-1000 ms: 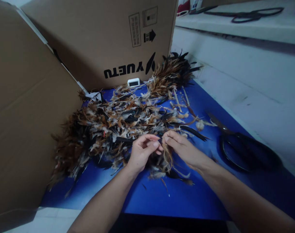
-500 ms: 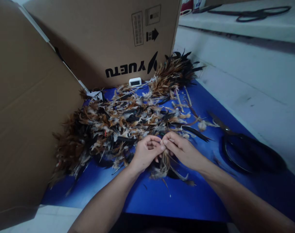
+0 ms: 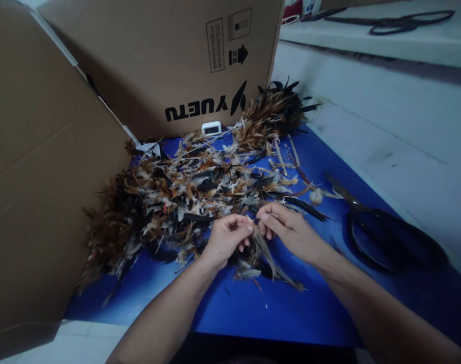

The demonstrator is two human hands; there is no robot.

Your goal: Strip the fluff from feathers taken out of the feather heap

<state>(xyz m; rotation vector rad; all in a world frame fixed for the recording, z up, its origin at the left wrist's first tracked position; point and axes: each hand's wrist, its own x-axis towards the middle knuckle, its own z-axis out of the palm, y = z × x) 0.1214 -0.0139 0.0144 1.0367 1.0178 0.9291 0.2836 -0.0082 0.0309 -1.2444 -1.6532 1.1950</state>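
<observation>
My left hand (image 3: 227, 237) pinches the pale base of a small tuft of brown-grey feathers (image 3: 266, 253) between thumb and forefinger. The feathers hang from the pinch toward my body, tips fanning to the right over the blue tabletop. Just to the right, my right hand (image 3: 285, 227) is apart from the left by a narrow gap, thumb and bent forefinger closed together. Anything between those fingertips is too small to make out. Beyond both hands spreads a loose pile of brown, black and white feathers (image 3: 203, 189).
Large black-handled scissors (image 3: 389, 232) lie on the blue table (image 3: 253, 313) at right. Cardboard panels (image 3: 139, 65) rise behind and at left. A white digital display (image 3: 211, 128) stands before the back panel. Feather bundles (image 3: 278, 111) lie at back right. More scissors (image 3: 397, 21) rest on a ledge.
My right hand has drawn slightly right, away from my left, and a gap has opened between their fingertips. The tuft in my left hand now shows more fully.
</observation>
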